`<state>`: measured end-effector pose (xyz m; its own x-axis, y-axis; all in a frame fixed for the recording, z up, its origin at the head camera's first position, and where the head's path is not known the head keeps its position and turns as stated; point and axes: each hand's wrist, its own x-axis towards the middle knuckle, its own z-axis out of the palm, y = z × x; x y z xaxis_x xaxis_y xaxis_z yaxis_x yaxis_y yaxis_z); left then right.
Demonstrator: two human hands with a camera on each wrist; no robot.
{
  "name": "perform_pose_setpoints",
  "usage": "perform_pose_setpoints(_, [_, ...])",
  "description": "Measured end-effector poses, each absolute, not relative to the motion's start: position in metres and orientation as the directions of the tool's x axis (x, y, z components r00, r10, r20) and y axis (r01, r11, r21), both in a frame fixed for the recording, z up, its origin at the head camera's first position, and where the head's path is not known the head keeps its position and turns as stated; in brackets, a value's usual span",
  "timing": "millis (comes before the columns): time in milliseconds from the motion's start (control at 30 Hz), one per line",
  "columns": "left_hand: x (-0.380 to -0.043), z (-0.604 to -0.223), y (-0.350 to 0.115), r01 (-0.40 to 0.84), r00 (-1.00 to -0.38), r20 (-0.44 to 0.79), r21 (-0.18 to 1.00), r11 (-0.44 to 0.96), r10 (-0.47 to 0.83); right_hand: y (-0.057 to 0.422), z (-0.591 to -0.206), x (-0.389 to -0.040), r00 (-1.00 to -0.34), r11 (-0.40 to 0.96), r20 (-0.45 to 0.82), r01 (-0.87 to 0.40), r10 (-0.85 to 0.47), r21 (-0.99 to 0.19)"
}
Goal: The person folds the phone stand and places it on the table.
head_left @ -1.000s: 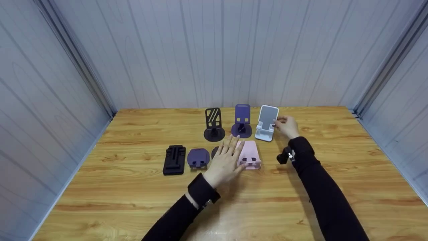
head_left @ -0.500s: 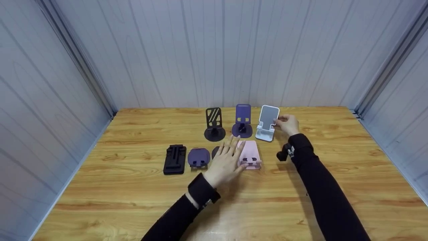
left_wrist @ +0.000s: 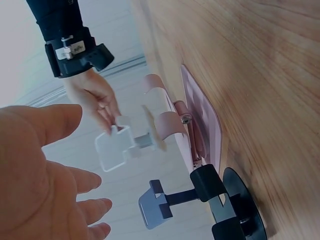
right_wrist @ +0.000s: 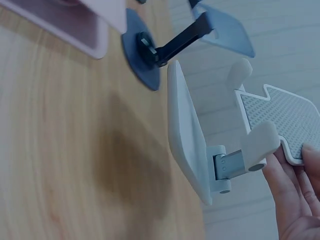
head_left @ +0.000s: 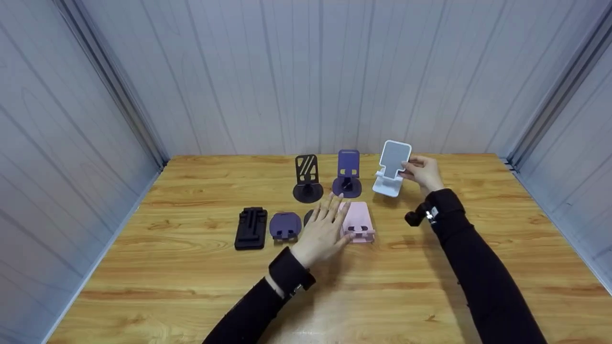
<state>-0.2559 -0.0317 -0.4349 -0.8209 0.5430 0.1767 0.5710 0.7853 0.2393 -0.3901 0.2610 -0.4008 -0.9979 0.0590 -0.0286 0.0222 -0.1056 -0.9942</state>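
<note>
My right hand [head_left: 424,173] pinches the right edge of a white phone stand [head_left: 396,157] with a grey pad. In the right wrist view its base [right_wrist: 186,132] hangs tilted above the table, a shadow below, and the thumb presses on the textured pad. My left hand [head_left: 319,236] is spread with fingers straight, holding nothing. Beside its thumb sits a pink phone stand [head_left: 359,217], partly covered by the hand. Another dark phone stand [head_left: 308,217] is mostly hidden behind the same hand; the left wrist view shows its black round base [left_wrist: 243,200].
A black upright phone stand [head_left: 307,171] and a purple one [head_left: 348,164] stand in the back row, left of the white one. At the front left lie a folded black stand [head_left: 251,228] and a folded purple one [head_left: 285,224]. Panelled walls [head_left: 296,76] enclose the wooden table [head_left: 191,277].
My right hand has raised the white phone stand off the table and moved it slightly right, tilting it. The left hand has stayed in place.
</note>
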Motion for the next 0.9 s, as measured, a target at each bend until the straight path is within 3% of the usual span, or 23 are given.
perform_pose_setpoints(433, [-0.257, -0.434, -0.031, 0.574, -0.819, 0.177, 0.249, 0.78, 0.547, 0.26, -0.373, -0.361, -0.98, -0.228, 0.195, -0.184, -0.025, -0.956])
perform_pose_setpoints(900, [-0.261, -0.433, -0.035, 0.574, -0.81, 0.147, 0.394, 0.718, 0.568, 0.235, -0.373, -0.329, -0.977, -0.133, 0.203, -0.193, -0.066, -0.972])
